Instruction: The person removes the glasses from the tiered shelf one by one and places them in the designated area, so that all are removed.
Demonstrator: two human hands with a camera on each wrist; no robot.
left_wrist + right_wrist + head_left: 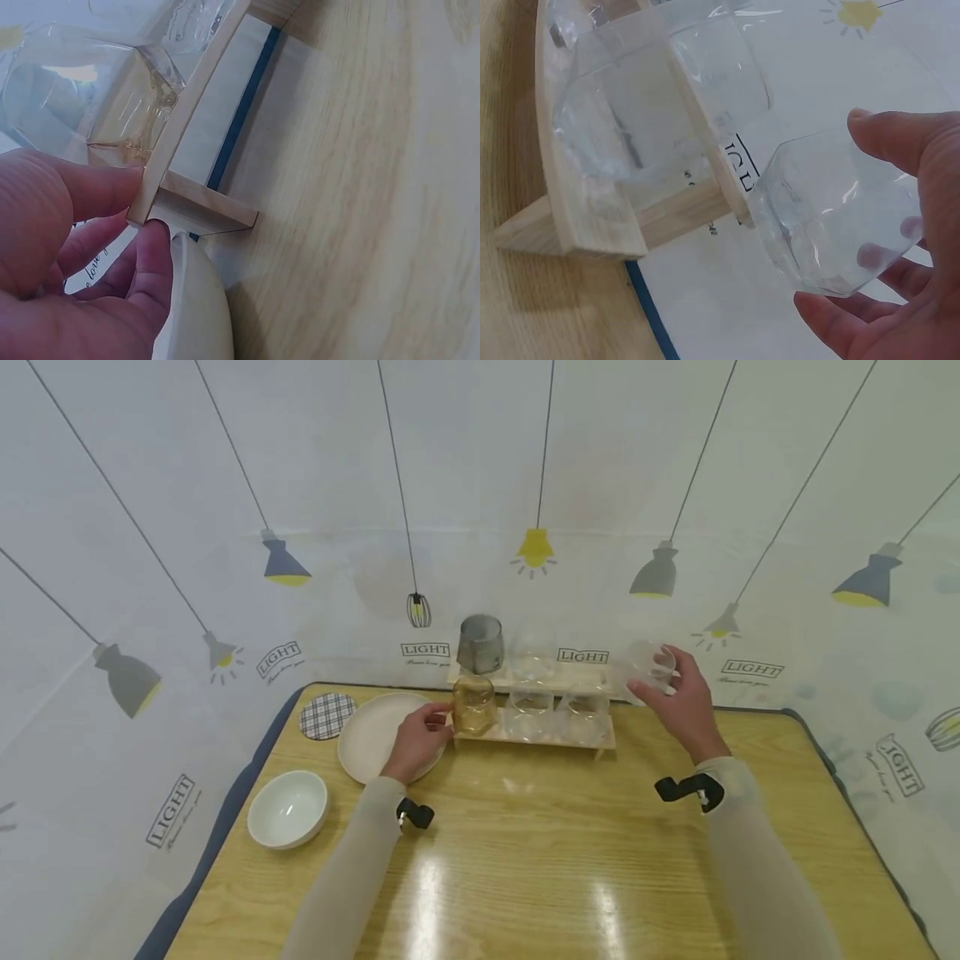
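At centre, a rack (501, 735) on the table (525, 843) bears glasses (474, 706) in front and back rows. Left of it lie a plate (371, 731), then a coaster (327, 716); toward the lower left, before both, sits a bowl (288, 810).

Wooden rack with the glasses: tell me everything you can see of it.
The rack is pale and wood-looking, with two long, narrow shelves, the rear one higher, and end supports beneath. It stands upright near the far edge of the table, along the printed wall. The front shelf carries an amber glass and two clear glasses; the rear one, a grey glass and another clear glass. The left hand pinches the front shelf's left end.
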